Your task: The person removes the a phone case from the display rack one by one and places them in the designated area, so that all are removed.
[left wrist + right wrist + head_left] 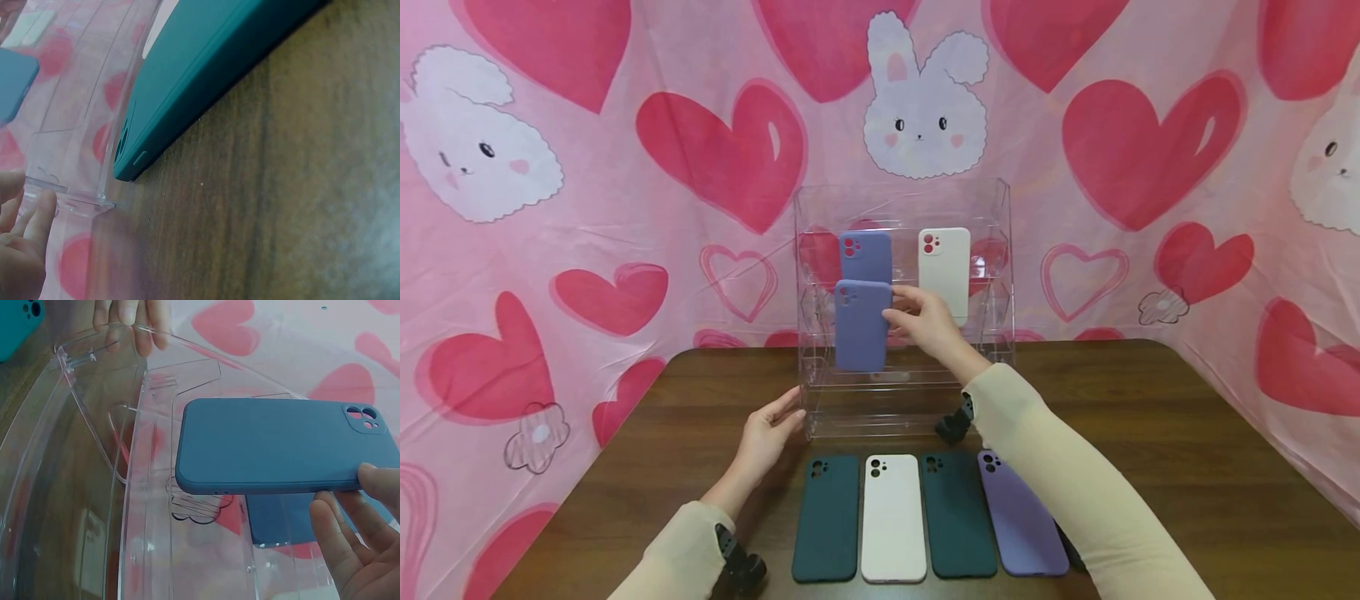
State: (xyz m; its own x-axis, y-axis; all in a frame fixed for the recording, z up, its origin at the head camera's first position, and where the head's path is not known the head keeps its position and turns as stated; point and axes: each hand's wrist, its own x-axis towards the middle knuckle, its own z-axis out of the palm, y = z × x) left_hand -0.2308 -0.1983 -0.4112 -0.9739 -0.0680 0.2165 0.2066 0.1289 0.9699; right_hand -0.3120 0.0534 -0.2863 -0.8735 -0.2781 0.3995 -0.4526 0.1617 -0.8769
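Observation:
My right hand (928,321) pinches a blue phone case (861,327) by its right edge, in front of the clear tiered rack (880,425). The right wrist view shows this case's flat back and camera cutout, with the thumb on its edge. Just behind it, another blue phone case (867,252) stands on the rack. Right of that one is a white phone case (944,267), partly covered by my right hand. My left hand (767,433) touches the rack's lower left side with extended fingers; the left wrist view shows the fingertips against the clear panel.
Before the rack lie a dark green case (826,518), a white case (893,518), another dark green case (959,517) and a purple case (1022,521). My right sleeve (1060,450) hides part of the purple one and a dark item beside it. A patterned pink cloth (1120,275) hangs behind.

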